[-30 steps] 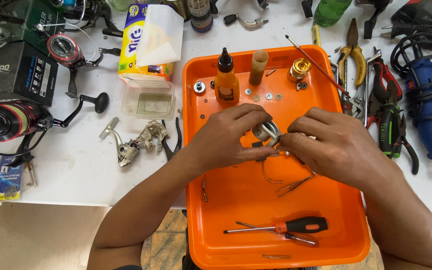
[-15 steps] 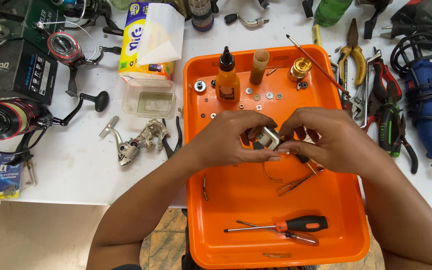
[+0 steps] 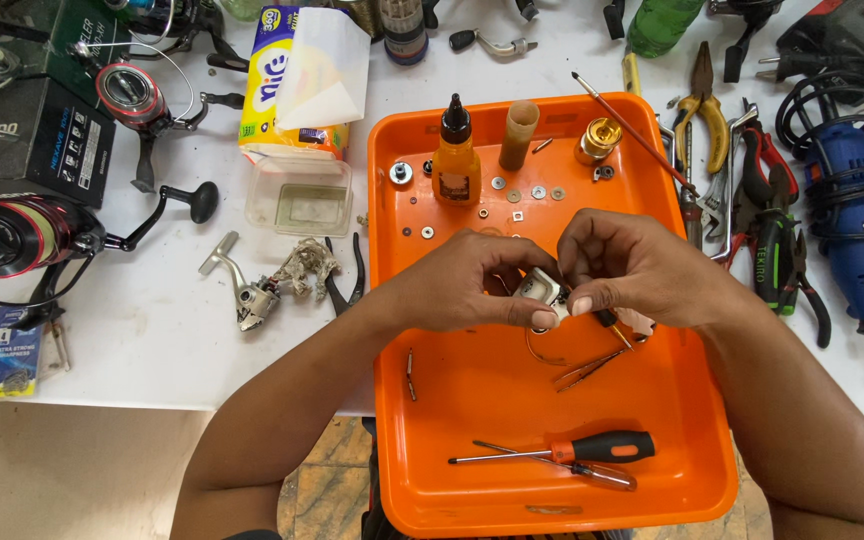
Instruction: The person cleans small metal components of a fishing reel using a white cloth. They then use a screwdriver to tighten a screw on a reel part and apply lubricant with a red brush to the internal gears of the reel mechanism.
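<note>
My left hand [image 3: 467, 290] and right hand [image 3: 637, 268] both pinch a small metal part [image 3: 540, 291] (silvery) over the orange tray [image 3: 472, 400].

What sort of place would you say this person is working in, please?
Probably a fishing-reel repair bench: spinning reels lie on the white table, pliers and a blue rotary tool sit alongside, and an orange tray holds small washers.
</note>
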